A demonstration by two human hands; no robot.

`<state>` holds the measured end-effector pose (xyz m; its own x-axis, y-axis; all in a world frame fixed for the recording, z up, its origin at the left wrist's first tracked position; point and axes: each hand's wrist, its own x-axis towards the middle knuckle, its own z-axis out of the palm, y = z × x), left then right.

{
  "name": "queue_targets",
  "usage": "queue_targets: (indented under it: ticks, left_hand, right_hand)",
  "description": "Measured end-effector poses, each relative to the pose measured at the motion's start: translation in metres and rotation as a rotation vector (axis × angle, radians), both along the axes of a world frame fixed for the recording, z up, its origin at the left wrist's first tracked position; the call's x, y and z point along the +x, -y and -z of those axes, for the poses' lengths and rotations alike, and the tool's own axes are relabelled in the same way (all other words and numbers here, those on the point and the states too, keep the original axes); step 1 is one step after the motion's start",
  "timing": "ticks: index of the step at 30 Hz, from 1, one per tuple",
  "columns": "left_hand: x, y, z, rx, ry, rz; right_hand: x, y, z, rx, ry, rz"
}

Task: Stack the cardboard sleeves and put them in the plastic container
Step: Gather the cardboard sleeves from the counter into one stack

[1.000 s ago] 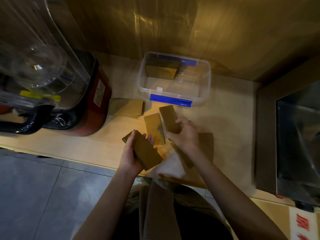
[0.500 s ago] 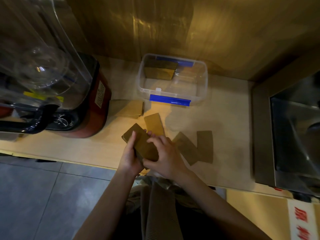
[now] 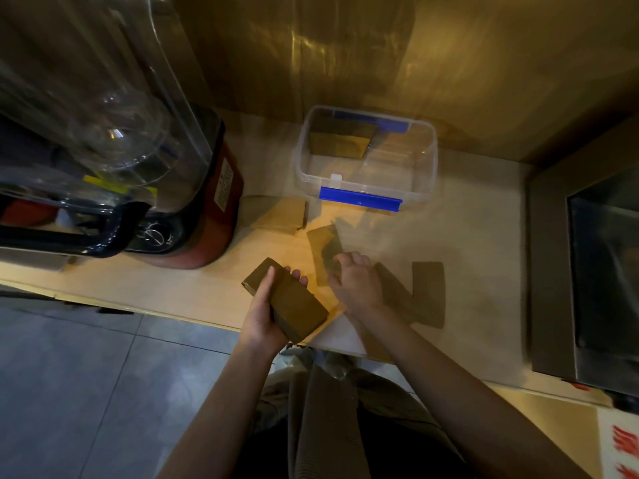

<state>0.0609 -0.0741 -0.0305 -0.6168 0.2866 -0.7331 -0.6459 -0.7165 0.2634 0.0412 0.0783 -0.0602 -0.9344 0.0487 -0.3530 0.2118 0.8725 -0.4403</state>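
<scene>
Pale counter (image 3: pixel 466 236) runs between the blender (image 3: pixel 138 167) and the steel sink (image 3: pixel 605 271), with bare room ahead of the plastic container (image 3: pixel 428 181), which holds one bundle of sleeves (image 3: pixel 340 141) at its back left. My left hand (image 3: pixel 266 312) grips the stacked sleeves (image 3: pixel 294 302) over the near edge. My right hand (image 3: pixel 356 281) presses, fingers curled, on a loose sleeve (image 3: pixel 323 243), with two more (image 3: pixel 428 292) just right; I cannot tell whether it has pinched it.

Red-based blender (image 3: pixel 193 202) with clear jug (image 3: pixel 86 108) at left on pale wooden counter (image 3: pixel 477 243). Steel sink (image 3: pixel 601 278) at right. Grey tiled floor (image 3: pixel 69 392) below.
</scene>
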Motion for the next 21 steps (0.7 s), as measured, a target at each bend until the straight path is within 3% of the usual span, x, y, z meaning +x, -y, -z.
queue_targets:
  ticks: [7,15,18,21]
  left_hand:
    - [0.004,0.007,-0.003,0.004,0.008,-0.02]
    - [0.006,0.009,0.001,-0.007,-0.001,0.007]
    - [0.005,0.004,0.001,-0.01,-0.008,0.037]
    - [0.004,-0.002,0.0,-0.008,-0.021,0.078]
  right_hand:
    - [-0.003,0.023,0.015,0.222,-0.005,0.051]
    - [-0.005,0.021,0.023,0.305,-0.063,0.005]
    - [-0.01,0.013,0.019,0.246,0.019,-0.023]
    - [-0.014,-0.003,0.009,0.019,0.116,0.044]
